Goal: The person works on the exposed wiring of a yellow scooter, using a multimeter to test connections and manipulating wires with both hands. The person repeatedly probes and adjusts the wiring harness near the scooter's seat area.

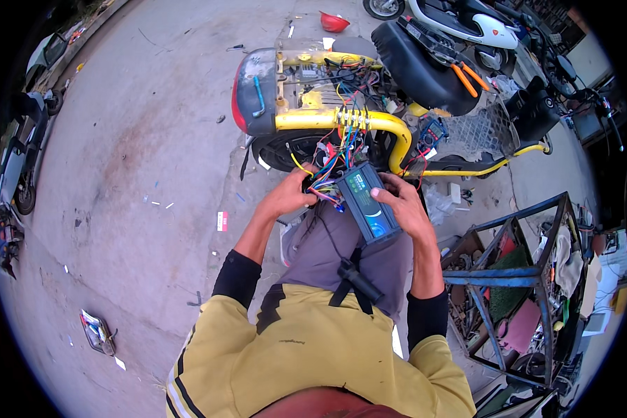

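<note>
My right hand is closed on a dark box-shaped controller with ribbed sides and a green and blue label, its thumb on the top face. It is held over my lap. Many coloured wires come out of its left end, and my left hand has its fingers closed round that bundle. Some fingertips are hidden behind the wires. Just beyond both hands stands a yellow electric scooter with its body opened up. More wires run over its yellow frame tube through a small row of terminals.
Orange-handled pliers lie on the black seat. A blue multimeter rests on the scooter's footboard area. At right stands a metal-framed rack full of scrap. A small tray of parts and a red bowl-like object are on the ground.
</note>
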Demonstrator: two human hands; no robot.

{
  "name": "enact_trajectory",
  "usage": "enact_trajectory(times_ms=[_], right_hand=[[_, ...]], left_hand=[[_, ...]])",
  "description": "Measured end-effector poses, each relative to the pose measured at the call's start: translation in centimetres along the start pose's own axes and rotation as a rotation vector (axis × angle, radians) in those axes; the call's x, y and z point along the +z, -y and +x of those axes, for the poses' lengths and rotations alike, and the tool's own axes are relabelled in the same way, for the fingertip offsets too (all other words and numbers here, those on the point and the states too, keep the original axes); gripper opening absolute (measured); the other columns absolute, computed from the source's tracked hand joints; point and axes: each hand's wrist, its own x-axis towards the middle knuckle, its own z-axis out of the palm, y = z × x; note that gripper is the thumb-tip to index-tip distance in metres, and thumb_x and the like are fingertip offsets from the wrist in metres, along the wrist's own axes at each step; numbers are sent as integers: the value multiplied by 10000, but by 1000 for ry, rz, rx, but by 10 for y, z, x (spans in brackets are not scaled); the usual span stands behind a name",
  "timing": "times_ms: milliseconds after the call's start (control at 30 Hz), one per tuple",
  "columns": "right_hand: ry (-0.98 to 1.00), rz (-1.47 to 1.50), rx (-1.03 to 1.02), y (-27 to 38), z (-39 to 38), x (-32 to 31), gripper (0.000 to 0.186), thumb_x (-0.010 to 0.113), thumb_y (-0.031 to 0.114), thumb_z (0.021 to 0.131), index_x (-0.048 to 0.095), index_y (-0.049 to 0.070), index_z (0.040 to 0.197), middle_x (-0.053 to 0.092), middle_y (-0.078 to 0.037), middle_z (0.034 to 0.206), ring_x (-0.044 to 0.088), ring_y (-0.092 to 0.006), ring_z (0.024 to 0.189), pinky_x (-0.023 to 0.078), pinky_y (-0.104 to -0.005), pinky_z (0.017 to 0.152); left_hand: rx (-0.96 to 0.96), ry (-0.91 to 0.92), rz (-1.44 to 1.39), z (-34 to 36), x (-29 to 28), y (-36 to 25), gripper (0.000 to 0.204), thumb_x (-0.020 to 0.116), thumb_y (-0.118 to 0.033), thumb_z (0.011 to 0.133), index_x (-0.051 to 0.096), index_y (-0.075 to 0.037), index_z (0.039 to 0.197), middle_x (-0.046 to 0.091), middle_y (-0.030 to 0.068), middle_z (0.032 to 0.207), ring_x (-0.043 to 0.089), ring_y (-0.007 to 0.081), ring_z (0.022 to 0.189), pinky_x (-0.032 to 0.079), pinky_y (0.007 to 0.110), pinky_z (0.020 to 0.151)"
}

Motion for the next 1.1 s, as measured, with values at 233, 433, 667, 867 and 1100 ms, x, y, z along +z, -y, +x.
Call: enact_trajectory(times_ms=[233, 433, 667, 867, 1100], right_hand=[[-78, -217, -35, -7, 3, -2, 645, 751, 354, 921, 631, -11, 1440, 755, -271, 1230, 745, -355, 1143, 540, -413, 1004], [-79, -275, -56, 0, 2, -5, 651, 731, 358, 924, 618, -18, 1443, 735, -308, 1246, 716, -433, 1198, 527, -448, 1033], [-113, -387, -56, -2, 2, -10, 643, 710, 344, 931, 609, -15, 1455, 719, -310, 1274, 690, -459, 1217, 520, -481, 1043], [-158, -377, -81, -12, 6, -13, 636, 705, 336, 938, 610, -18, 1458, 715, -316, 1281, 692, -457, 1223, 515, -473, 1055], [-187, -252, -12, -28, 14, -39, 642, 723, 312, 932, 608, -50, 1450, 726, -305, 1271, 721, -397, 1187, 519, -434, 1050]], left_hand=[[121, 18, 4, -12, -3, -29, 564, 813, -141, 721, 624, 4, 1232, 633, 111, 1162, 617, 241, 1162, 473, 360, 1036], [-69, 126, -567, -10, 4, 0, 684, 695, -471, 869, 644, 13, 1349, 663, 64, 1244, 605, 173, 1141, 445, 343, 1010], [-269, -10, -527, 29, 17, -10, 367, 667, -393, 1049, 749, -36, 1072, 722, 29, 981, 613, 108, 950, 449, 303, 881], [-191, -36, -563, 28, 18, -22, 232, 753, -265, 1014, 711, -70, 896, 679, -17, 827, 577, 64, 755, 448, 247, 695], [-288, -62, -630, -17, -14, 19, 241, 727, -276, 1030, 698, -38, 1001, 665, 23, 845, 575, 88, 723, 460, 265, 673]])
